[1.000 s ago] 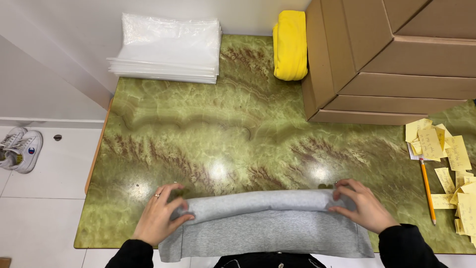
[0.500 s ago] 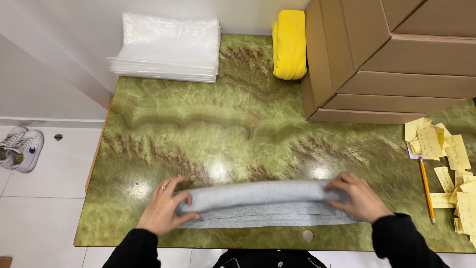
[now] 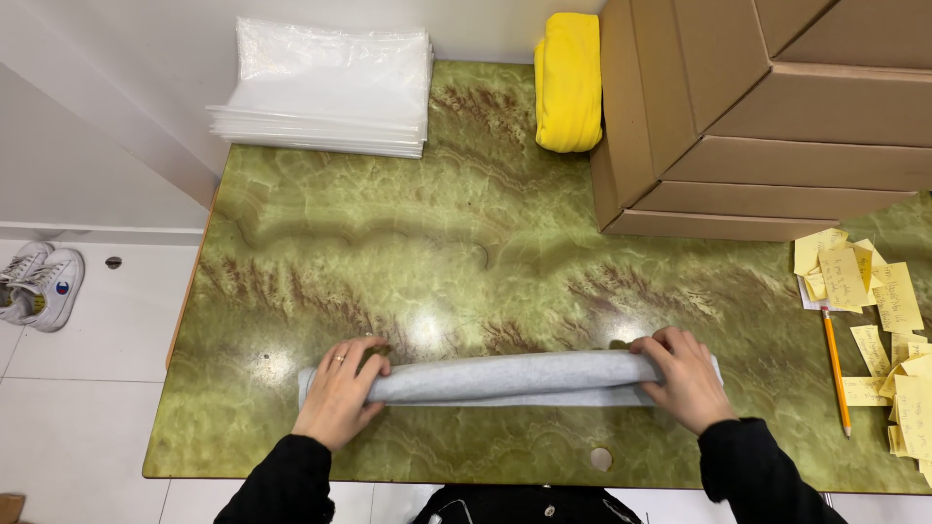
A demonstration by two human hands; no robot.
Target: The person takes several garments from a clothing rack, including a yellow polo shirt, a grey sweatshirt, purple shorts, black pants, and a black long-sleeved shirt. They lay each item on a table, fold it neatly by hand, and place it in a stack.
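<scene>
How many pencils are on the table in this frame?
1. The orange pencil lies at the table's right edge, among the yellow sticky notes, to the right of the right hand. More could be hidden beneath the notes or beyond the frame edge.

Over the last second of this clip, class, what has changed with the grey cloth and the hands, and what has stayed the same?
The grey cloth has been rolled away from the person, from a wide folded piece hanging over the near table edge into a narrow roll lying fully on the green marble table. The left hand and right hand moved forward with it, still gripping its ends. The stack of plastic bags, yellow cloth, cardboard boxes, sticky notes and pencil stayed put.
</scene>
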